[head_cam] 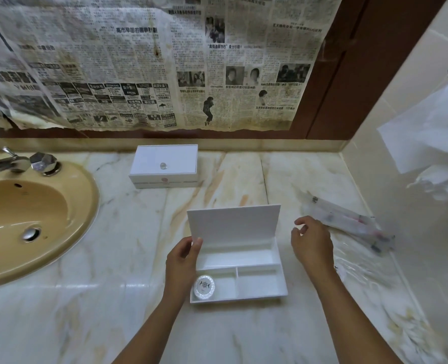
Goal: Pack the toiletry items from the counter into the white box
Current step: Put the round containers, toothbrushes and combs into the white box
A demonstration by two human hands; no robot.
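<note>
Left grip pinching lid, right grip seemingly loose

Marble bathroom corner
Yellowed newspaper covers the wall above a veined marble table; a beige sink sits left.

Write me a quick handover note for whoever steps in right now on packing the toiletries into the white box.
Left hand: grips the raised lid of the open white box, holding it up.
Right hand: open, holds nothing, hovering between the box and the clear-wrapped toiletry packets on the counter to the right.
Done: one round wrapped soap lies in the near-left compartment.
Left: the packets are not yet packed; the back and near-right compartments look bare.
A second white box, lid closed, stands by the back wall.
</note>
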